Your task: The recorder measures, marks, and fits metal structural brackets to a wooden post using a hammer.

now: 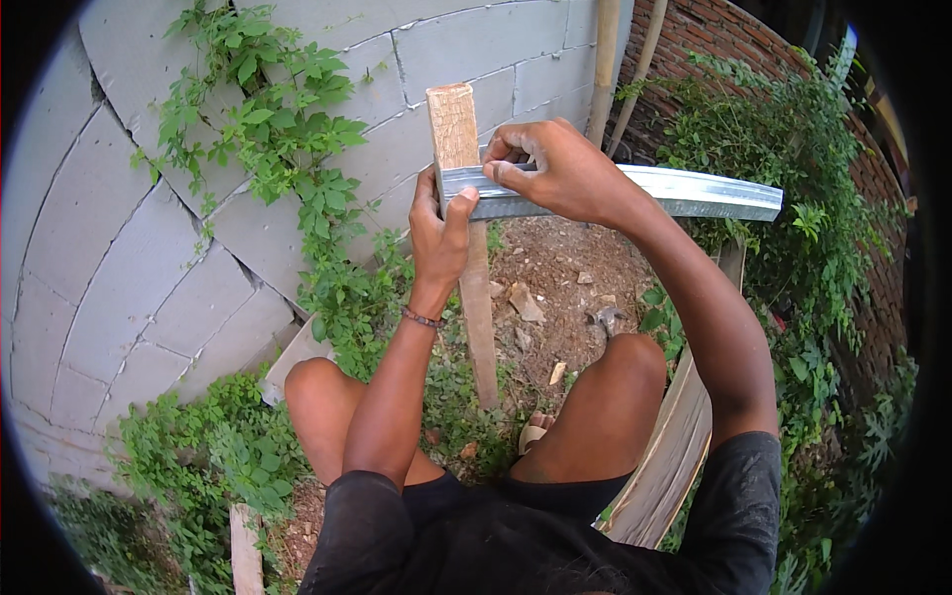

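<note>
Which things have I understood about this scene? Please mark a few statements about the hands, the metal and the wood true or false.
1. The left hand has its thumb on the metal channel, where it meets the wooden stake. True.
2. The metal channel lies on the ground. False: it is held up, crossing the wooden stake.
3. The right hand is at the metal channel, with its fingers bent. True.
4. The beaded bracelet is on the right wrist. False: it is on the left wrist.
5. Leafy plants grow against the grey block wall. True.
</note>
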`<state>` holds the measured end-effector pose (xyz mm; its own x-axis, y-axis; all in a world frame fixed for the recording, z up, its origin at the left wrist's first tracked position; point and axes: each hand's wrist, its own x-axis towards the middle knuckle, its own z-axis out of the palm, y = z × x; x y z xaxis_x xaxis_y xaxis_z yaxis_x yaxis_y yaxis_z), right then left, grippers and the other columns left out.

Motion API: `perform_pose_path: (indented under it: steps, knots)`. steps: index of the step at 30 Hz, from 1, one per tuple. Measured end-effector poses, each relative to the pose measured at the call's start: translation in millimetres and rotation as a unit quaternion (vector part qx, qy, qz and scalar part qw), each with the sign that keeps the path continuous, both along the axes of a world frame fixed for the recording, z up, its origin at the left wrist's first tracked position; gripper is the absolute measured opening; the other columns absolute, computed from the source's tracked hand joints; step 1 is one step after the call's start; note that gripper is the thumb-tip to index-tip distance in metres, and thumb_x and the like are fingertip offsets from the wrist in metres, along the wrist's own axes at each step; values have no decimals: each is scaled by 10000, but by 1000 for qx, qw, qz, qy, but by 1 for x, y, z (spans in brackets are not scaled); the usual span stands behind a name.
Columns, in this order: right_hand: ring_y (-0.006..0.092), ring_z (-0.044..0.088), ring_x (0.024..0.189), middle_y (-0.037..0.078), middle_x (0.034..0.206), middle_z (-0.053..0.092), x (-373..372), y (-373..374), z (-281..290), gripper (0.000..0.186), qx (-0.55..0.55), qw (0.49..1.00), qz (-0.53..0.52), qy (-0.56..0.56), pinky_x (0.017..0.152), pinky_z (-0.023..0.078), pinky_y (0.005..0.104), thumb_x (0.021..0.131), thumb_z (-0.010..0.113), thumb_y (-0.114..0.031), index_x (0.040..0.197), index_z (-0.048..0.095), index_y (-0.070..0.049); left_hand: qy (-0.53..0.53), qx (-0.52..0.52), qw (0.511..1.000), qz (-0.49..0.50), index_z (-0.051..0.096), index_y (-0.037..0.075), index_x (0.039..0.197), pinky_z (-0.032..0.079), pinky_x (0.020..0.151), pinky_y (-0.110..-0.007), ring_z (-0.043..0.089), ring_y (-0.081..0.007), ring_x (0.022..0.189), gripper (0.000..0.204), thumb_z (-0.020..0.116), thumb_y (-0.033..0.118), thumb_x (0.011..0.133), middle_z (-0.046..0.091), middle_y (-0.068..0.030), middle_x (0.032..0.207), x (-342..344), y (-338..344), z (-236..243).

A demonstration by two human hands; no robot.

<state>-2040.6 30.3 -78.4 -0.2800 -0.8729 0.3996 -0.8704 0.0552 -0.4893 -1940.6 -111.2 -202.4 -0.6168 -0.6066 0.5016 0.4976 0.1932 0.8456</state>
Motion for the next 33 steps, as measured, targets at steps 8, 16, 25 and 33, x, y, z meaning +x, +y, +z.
perform_pose_path:
  steps: [8, 16, 25, 33]
  knots:
    - [250, 686, 758, 185, 813, 703, 0, 3, -5, 225, 7, 1000, -6, 6, 776, 536, 385, 923, 667, -161, 952, 680, 61, -43, -46, 998, -23, 543, -49, 1232, 503, 887, -309, 616, -155, 991, 583, 759, 354, 870, 648, -110, 1109, 4, 2, 12]
    - [261, 684, 738, 196, 807, 704, -2, 3, 0, 255, 46, 999, -5, 5, 736, 529, 398, 921, 675, -192, 961, 689, 59, -19, -16, 1000, -8, 563, -42, 1208, 521, 840, -293, 630, -132, 948, 578, 799, 346, 851, 666, -100, 1073, 2, 0, 6]
    - [357, 674, 692, 236, 762, 678, 2, 4, 5, 281, 59, 998, -20, 18, 684, 519, 430, 912, 669, -243, 994, 722, 21, -15, -32, 998, 43, 592, -33, 1132, 525, 801, -307, 634, -140, 898, 536, 806, 365, 842, 676, -102, 1014, 1, 3, 1]
    - [259, 610, 635, 204, 732, 662, 0, 4, -1, 289, 50, 998, -29, 30, 654, 490, 400, 917, 669, -233, 932, 677, 56, -10, -51, 996, 74, 592, -30, 1112, 528, 790, -320, 639, -152, 882, 561, 823, 391, 822, 683, -101, 978, 1, 5, 0]
